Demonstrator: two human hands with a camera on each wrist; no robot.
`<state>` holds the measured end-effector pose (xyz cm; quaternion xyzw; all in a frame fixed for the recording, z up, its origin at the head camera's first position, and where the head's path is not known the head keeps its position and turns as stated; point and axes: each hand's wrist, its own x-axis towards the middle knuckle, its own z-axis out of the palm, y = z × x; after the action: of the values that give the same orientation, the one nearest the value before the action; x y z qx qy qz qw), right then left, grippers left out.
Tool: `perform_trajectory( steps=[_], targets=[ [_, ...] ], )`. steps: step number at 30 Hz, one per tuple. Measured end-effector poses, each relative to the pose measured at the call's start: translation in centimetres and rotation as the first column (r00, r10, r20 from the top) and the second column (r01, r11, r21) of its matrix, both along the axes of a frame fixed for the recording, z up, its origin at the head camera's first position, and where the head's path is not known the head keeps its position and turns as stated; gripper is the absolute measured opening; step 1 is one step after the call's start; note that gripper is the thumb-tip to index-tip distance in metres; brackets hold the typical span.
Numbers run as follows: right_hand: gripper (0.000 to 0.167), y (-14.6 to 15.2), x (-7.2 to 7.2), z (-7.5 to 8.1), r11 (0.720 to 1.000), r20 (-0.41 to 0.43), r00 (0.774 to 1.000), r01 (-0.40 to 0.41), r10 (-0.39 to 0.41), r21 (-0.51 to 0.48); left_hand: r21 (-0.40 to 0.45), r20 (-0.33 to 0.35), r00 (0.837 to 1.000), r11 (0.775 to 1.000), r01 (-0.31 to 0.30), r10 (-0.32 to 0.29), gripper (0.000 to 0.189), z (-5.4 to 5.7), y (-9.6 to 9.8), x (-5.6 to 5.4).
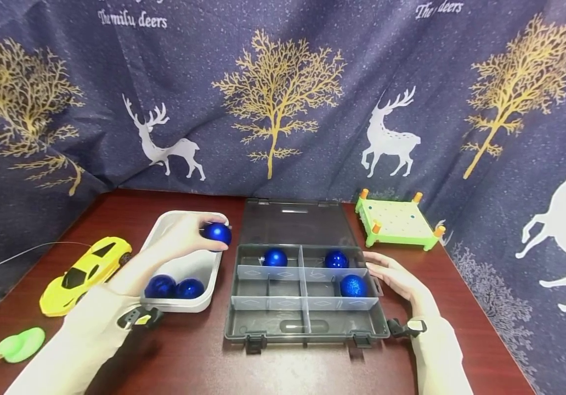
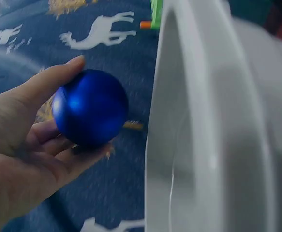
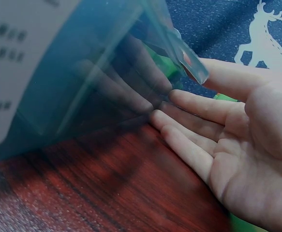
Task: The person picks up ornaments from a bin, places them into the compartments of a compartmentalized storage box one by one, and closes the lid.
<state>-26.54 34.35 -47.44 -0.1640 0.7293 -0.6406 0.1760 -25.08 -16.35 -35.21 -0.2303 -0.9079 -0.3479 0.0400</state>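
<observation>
A matte blue Christmas bauble (image 1: 218, 233) with a small metal cap is pinched between the thumb and fingers of my left hand (image 1: 190, 237). The hand is over the far part of a white bin (image 1: 165, 225), where two more blue baubles (image 1: 190, 288) lie at the near end. In the left wrist view the held bauble (image 2: 90, 107) is beside the bin's wall. My right hand (image 1: 395, 274) touches the right side of a see-through divided box (image 1: 263, 327), fingers mostly straight. Three blue baubles (image 1: 354, 286) sit in its compartments: one back left, one back right, one middle right.
The box's dark lid (image 1: 298, 225) lies opened toward the back. A yellow toy car (image 1: 85, 274) and a green toy (image 1: 21, 344) are at the left. A green toy bed (image 1: 396, 222) with orange posts stands at the back right, near the patterned cloth (image 1: 303, 148).
</observation>
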Motion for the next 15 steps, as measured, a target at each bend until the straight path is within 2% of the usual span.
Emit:
perform_trajectory(
  steps=[3, 6, 15],
  targets=[
    [0.057, 0.1, 0.0, 0.0, 1.000, 0.005, 1.000, 0.017, -0.017, 0.019, 0.070, 0.018, 1.000, 0.998, 0.007, -0.008, 0.055, -0.3, 2.0, -0.3],
    [0.057, 0.1, 0.0, -0.1, 0.999, 0.009, 1.000, 0.022, -0.022, 0.027, 0.100, 0.006, 1.000, 0.995, 0.015, -0.015, 0.055, -0.5, 4.0, -0.3],
    [0.057, 0.1, 0.1, 0.0, 0.999, -0.018, 1.000, 0.017, -0.017, 0.028, 0.111, 0.020, 0.999, 0.993, 0.037, -0.039, 0.055, -1.3, 9.6, 0.5]
  ],
)
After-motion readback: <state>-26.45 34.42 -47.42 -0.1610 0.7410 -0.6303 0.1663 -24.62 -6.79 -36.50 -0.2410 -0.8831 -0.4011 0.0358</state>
